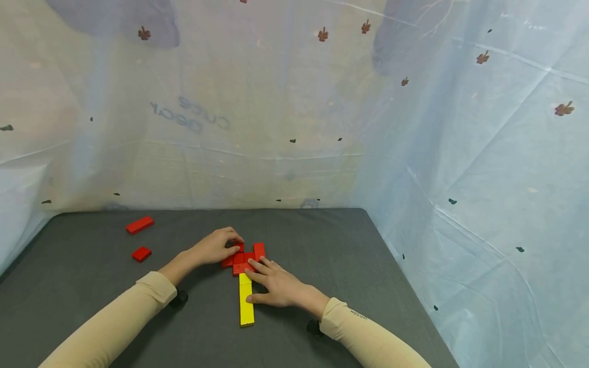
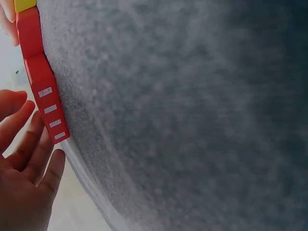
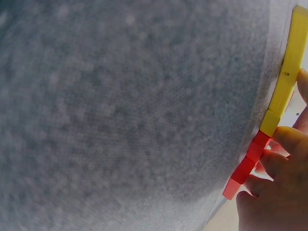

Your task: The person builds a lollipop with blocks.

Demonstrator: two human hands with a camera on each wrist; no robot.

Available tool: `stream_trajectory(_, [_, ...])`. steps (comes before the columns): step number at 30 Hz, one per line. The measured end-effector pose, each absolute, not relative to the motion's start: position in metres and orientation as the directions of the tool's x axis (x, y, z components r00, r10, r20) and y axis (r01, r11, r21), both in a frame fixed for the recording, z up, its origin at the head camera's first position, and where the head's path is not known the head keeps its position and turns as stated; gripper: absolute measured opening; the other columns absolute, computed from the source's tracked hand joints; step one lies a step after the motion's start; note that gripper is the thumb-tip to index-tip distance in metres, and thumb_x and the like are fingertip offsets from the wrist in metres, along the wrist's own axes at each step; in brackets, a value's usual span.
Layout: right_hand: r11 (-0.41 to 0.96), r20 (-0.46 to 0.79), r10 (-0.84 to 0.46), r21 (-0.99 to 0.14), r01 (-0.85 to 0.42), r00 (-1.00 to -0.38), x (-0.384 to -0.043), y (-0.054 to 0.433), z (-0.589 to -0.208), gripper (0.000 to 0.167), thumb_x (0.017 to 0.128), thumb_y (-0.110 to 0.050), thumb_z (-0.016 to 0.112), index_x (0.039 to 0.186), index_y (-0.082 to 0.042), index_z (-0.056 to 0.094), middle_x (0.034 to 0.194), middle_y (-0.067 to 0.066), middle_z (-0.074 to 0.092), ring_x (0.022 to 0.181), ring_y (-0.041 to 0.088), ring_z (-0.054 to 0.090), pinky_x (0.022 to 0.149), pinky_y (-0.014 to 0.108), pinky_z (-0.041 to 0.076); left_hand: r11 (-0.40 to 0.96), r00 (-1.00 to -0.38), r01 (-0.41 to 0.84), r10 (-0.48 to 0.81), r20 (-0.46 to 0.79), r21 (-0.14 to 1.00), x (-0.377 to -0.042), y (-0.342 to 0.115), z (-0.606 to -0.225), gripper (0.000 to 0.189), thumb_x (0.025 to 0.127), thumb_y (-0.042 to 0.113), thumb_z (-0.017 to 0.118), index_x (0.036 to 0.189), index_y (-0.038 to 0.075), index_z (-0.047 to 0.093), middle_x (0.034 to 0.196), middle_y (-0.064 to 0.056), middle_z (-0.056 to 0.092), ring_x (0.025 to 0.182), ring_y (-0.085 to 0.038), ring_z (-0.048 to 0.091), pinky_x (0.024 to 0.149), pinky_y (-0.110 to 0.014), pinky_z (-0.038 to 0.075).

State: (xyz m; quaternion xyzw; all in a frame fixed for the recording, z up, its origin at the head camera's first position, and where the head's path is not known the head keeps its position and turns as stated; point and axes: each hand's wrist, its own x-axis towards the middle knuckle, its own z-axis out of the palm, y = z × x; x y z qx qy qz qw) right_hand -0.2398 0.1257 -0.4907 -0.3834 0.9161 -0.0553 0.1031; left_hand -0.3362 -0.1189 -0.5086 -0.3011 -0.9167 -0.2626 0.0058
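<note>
Two hands meet over a cluster of red blocks (image 1: 239,269) at the middle of a dark grey surface (image 1: 363,271). The left hand (image 1: 215,246), at the cluster's upper left, bends its thumb and fingers around a red block (image 1: 239,246); how firmly it grips is hard to tell. The right hand (image 1: 278,285) lies flat with fingers spread, fingertips on the cluster and thumb against the long yellow block (image 1: 246,309).

A short yellow block (image 1: 245,278) sits between the long one and the cluster, the yellow pieces running in a straight strip toward the wearer. A red block (image 1: 259,249) points away at the cluster's right. Seen from the left wrist, a red block (image 2: 45,101) beside the fingers bears four white marks along its side.

Well apart to the left lie a long red block (image 1: 140,225) and, nearer the wearer, a shorter red block (image 1: 141,254). Tan sleeves (image 1: 112,319) cover both forearms. Behind the surface hangs a pale sheet (image 1: 257,102) with brown leaf shapes and reversed lettering (image 1: 190,115); more sheeting covers the right side.
</note>
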Motion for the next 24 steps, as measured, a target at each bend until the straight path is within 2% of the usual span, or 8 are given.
stream_trajectory(6, [0.701,-0.144,-0.713,-0.187,-0.689,-0.686,-0.2394,0.1252,-0.49,0.073,0.092,-0.065,0.043,0.152,-0.026,0.027,0.161,-0.005,0.012,0.149,0.026,0.01,0.119,0.044,0.017,0.688,-0.825,0.545,0.542,0.16,0.48,-0.3427,-0.1182,-0.5094,0.021,0.094,0.02,0.062,0.113,0.014,0.069,0.105,0.001,0.063,0.093,-0.016,0.06,0.082,-0.04,0.053])
stream_trajectory(16, [0.699,-0.151,-0.714,-0.18,-0.692,-0.683,-0.2394,0.1253,-0.4907,0.074,0.092,-0.066,0.041,0.152,-0.027,0.025,0.161,-0.005,0.011,0.149,0.025,0.009,0.119,0.044,0.018,0.688,-0.819,0.546,0.558,0.132,0.478,-0.3415,-0.1171,-0.5081,0.02,0.093,0.021,0.064,0.112,0.016,0.071,0.095,0.003,0.059,0.078,-0.008,0.052,0.07,-0.028,0.047])
stream_trajectory(24, [0.698,-0.149,-0.716,-0.191,-0.691,-0.682,-0.2392,0.125,-0.4904,0.073,0.092,-0.065,0.042,0.152,-0.026,0.026,0.161,-0.005,0.011,0.149,0.025,0.009,0.119,0.045,0.018,0.698,-0.826,0.534,0.552,0.116,0.478,-0.3392,-0.1176,-0.5082,0.02,0.093,0.022,0.064,0.112,0.017,0.071,0.095,0.004,0.059,0.078,-0.008,0.053,0.07,-0.028,0.048])
